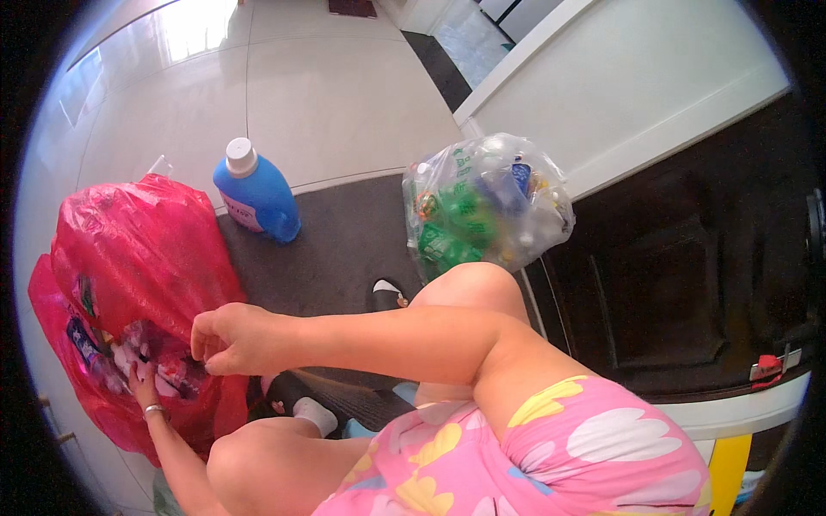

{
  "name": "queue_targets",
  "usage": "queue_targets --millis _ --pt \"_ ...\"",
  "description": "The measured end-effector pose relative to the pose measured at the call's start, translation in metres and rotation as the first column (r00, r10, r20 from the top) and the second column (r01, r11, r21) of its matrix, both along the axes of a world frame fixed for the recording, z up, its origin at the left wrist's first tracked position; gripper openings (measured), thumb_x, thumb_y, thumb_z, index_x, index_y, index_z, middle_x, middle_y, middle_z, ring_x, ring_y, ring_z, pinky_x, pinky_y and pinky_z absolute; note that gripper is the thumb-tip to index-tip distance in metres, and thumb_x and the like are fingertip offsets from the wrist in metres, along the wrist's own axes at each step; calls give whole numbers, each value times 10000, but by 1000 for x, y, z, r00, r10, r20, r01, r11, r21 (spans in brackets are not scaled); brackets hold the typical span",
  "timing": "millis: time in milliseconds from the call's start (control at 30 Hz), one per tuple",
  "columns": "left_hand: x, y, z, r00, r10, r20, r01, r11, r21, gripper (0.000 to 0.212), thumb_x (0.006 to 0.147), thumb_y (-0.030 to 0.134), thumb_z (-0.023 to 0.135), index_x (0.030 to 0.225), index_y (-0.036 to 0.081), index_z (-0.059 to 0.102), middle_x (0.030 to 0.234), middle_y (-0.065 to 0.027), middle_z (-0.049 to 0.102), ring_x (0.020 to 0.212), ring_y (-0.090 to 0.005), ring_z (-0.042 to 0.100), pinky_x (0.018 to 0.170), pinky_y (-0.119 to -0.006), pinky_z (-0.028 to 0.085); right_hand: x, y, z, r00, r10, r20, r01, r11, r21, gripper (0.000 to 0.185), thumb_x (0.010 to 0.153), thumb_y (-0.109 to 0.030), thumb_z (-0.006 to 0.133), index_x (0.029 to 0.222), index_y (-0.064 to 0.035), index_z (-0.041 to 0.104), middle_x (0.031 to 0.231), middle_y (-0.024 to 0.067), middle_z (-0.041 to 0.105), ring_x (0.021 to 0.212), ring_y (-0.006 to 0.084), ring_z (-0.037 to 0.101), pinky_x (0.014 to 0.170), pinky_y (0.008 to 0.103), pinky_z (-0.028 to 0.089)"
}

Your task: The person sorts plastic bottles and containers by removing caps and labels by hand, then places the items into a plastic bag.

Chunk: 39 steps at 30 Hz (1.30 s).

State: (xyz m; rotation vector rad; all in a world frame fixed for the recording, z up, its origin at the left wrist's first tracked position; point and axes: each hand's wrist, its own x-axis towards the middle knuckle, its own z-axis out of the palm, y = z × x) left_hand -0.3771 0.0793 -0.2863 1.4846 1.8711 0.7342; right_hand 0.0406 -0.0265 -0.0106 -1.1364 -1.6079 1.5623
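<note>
My left hand, with a bracelet at the wrist, reaches into the opening of a large red plastic bag at the left. Its fingers rest against pale pink crumpled items inside; whether they grip anything is unclear. A dark-labelled bottle lies beside them in the bag. My right hand hangs over the bag's right edge with its fingers curled downward; the fingertips are partly hidden, and whether they pinch the red plastic cannot be told. Behind the bag a blue bottle with a white cap stands upright.
A clear plastic bag full of bottles and wrappers stands ahead to the right, beside a dark panelled door. A dark grey mat lies on pale floor tiles. My bent knees and feet in dark slippers are close below my arms.
</note>
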Motion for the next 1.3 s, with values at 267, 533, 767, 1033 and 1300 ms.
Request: queue_targets --millis 267,533,767,1033,1300 --pt "88 49 12 857 -186 -480 4 935 -356 753 722 416 630 1301 59 309 1234 -170 445 1132 -290 421 946 -351 336 45 -22 -17 994 -75 83 84 991 -100 176 727 -72 543 884 8 549 801 108 600 754 175 573 680 287 454" --pt "121 23 -35 937 -289 -197 176 876 -449 783 691 412 662 1301 63 319 1206 -161 469 1112 -275 438 930 -353 356 56 -11 -44 984 -59 166 77 992 -102 166 743 -61 562 900 -7 551 813 68 597 766 124 555 698 259 450" --pt "146 -18 1 981 -5 195 94 888 -449 809 664 409 690 1301 66 327 1181 -153 490 1095 -262 454 916 -355 373 41 -7 -46 993 -81 86 104 947 -305 158 783 -20 554 939 -11 533 884 32 575 844 93 550 769 227 449" --pt "141 -33 -44 719 416 557 -292 908 -300 608 700 296 695 1172 -18 476 1131 -114 523 1027 -210 488 869 -326 400 31 -13 -41 996 -45 79 66 957 -284 151 777 -37 559 921 3 538 838 33 577 783 88 536 727 227 440" --pt "65 -48 138 582 153 799 -386 916 105 348 777 87 624 1107 12 540 1014 -52 580 883 -134 551 791 -255 449 10 2 -16 997 -52 -61 41 984 -174 270 754 -14 585 1010 -25 499 887 19 548 815 81 525 737 216 435"
